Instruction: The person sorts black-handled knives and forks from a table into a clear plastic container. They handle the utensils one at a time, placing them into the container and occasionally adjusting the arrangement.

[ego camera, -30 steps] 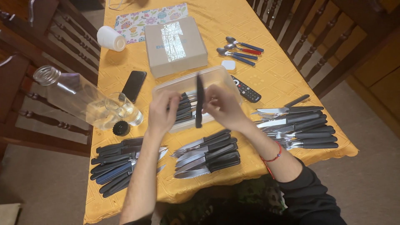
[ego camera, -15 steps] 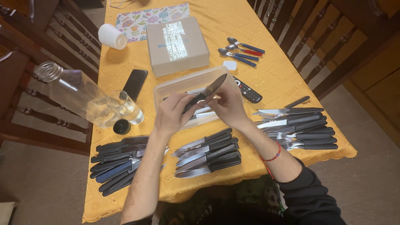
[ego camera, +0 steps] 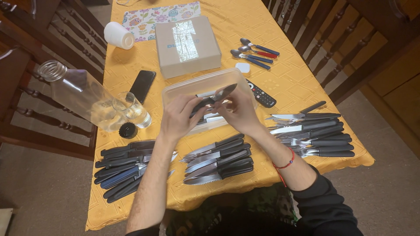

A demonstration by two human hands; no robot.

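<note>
Both hands hold one black-handled knife (ego camera: 213, 98) above the clear plastic tub (ego camera: 183, 89).

The left hand (ego camera: 178, 117) grips the handle and the right hand (ego camera: 238, 109) pinches the blade. The hands hide most of the tub's contents. Toward the person from the tub lie cutlery piles (ego camera: 217, 159) on the yellow desk (ego camera: 288, 74); behind it sits a cardboard box (ego camera: 187, 46), and a remote (ego camera: 261, 94) lies just beside it.

Both hands are raised and brought together, nearly touching. The left hand (ego camera: 179, 118) is curled, fingers (ego camera: 192, 105) pinched shut, forearm bare. The right hand (ego camera: 238, 111) is cupped opposite, fingers bent in; a red string is worn on that wrist, dark sleeve pushed up.
</note>
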